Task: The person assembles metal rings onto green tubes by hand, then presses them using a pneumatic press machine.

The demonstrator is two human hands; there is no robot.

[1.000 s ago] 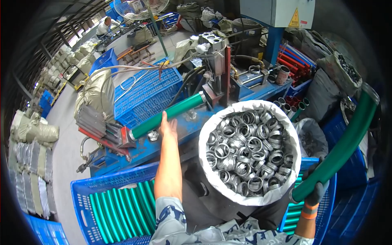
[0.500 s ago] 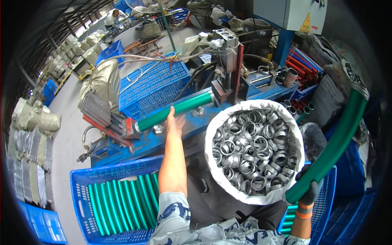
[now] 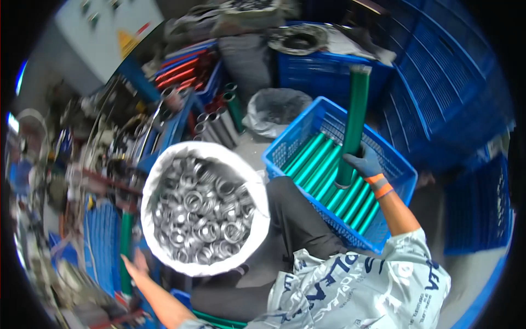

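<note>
left hand (image 3: 135,264) bare, fingers spread, touching green tube (image 3: 126,247) left of white sack of metal rings (image 3: 204,208). right of sack, gloved right hand (image 3: 364,162) clamped on upright green tube (image 3: 353,123) over blue crate (image 3: 397,170).

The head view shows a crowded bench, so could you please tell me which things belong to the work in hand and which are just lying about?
In hand:
right hand gripping an upright green tube
blue crate holding more green tubes
left hand beside the green tube on the bench

Lying about:
white sack of metal rings
grey plastic bag
red tubes
</note>
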